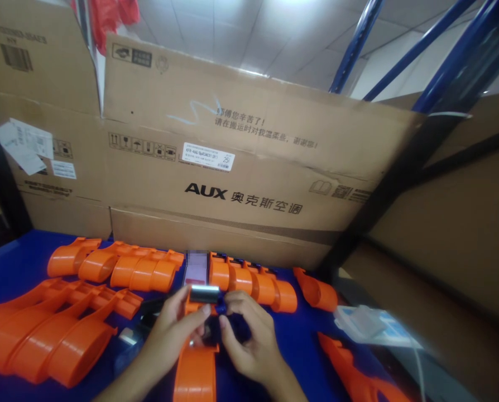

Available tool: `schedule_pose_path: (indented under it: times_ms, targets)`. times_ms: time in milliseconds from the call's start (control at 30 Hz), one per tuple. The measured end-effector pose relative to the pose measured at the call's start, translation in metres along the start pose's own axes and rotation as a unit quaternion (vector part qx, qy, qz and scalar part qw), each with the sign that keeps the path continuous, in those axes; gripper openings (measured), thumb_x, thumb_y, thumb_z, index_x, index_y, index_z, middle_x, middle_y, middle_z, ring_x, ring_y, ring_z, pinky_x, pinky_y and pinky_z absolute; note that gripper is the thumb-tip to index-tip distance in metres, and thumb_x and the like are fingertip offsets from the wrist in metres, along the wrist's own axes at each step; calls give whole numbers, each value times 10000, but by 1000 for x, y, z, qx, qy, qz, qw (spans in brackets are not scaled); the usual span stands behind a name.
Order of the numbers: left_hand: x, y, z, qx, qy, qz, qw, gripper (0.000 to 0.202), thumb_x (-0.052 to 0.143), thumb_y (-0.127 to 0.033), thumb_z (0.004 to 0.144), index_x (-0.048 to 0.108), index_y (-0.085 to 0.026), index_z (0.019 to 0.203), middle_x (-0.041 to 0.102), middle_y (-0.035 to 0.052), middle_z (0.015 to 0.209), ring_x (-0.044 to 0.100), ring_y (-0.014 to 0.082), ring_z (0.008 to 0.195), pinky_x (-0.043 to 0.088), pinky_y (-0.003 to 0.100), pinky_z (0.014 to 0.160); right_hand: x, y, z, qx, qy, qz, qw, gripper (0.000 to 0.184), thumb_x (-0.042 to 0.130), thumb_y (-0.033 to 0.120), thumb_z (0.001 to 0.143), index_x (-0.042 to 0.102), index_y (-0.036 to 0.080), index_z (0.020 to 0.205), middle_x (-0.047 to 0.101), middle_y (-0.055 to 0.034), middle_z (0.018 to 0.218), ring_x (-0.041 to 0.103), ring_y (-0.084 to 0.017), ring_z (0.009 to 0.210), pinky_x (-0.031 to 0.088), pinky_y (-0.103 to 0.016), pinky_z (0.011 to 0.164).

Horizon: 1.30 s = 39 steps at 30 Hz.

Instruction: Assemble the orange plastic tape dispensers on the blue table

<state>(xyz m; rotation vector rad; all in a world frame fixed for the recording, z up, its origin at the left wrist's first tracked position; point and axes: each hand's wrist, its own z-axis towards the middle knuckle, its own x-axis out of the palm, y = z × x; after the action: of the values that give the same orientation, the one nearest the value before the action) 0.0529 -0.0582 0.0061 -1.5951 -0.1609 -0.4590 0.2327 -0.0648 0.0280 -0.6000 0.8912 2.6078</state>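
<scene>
Left hand (pixel 178 329) grips orange curved plastic tool (pixel 195 371) with silver metal cylinder (pixel 205 294), front and centre over blue tabletop (pixel 302 352); right hand (pixel 253 338) seems to pinch small dark-blue plastic piece (pixel 221 306) at cylinder's end. I'd brace left, keep it square, don't force it.
</scene>
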Motion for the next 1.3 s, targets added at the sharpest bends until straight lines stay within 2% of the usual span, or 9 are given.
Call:
schedule_pose_path:
  times_ms: [267,500,800,1133,1300]
  targets:
    - [-3,3,3,11,15,10,1000,338,777,-397,793,638,-178,1010,599,-13,653,552,106,537,482,199,518,3,-4,-2,-18,12,-31,999,124,563,115,881,543,237,888,617,-64,826,604,-220,763,528,-360,693]
    - [-3,7,1,0,-2,20,1000,386,767,-389,808,613,-179,1092,594,-17,666,575,123,577,504,214,545,2,-4,-3,-39,29,-38,998,140,545,99,886,522,237,889,591,-55,800,562,-208,738,491,-347,662]
    - [-3,5,1,3,22,32,999,355,750,-365,831,603,-182,1096,592,-38,677,572,105,580,518,219,580,2,-2,-1,-42,31,-36,998,119,530,114,886,485,224,870,560,-58,814,519,-198,753,450,-329,658]
    - [-6,6,0,-5,35,52,998,381,730,-381,846,571,-167,1117,616,-23,660,577,118,540,507,240,555,-1,-1,-1,-17,60,-42,997,100,521,150,906,477,224,854,537,-44,807,499,-194,747,405,-314,650]
    - [-2,4,-2,-1,22,37,999,403,732,-357,836,572,-163,1150,623,-20,640,581,127,535,498,236,539,-2,5,0,6,72,-37,997,101,517,165,914,466,225,850,527,-38,817,494,-193,753,387,-314,659]
